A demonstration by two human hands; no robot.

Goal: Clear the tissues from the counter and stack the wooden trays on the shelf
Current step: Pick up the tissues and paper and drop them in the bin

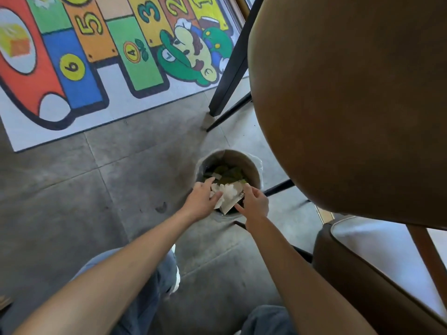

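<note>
Crumpled white tissues sit between both my hands, right over the mouth of a small round grey bin on the floor. My left hand grips the tissues from the left. My right hand pinches them from the right, with one finger pointing down-left. Green and white scraps lie inside the bin. No wooden trays or shelf are in view.
A large brown rounded tabletop overhangs on the right, with black legs reaching the grey tiled floor. A brown chair with a pale seat stands lower right. A colourful number play mat covers the floor upper left. My jeans and white shoe are below.
</note>
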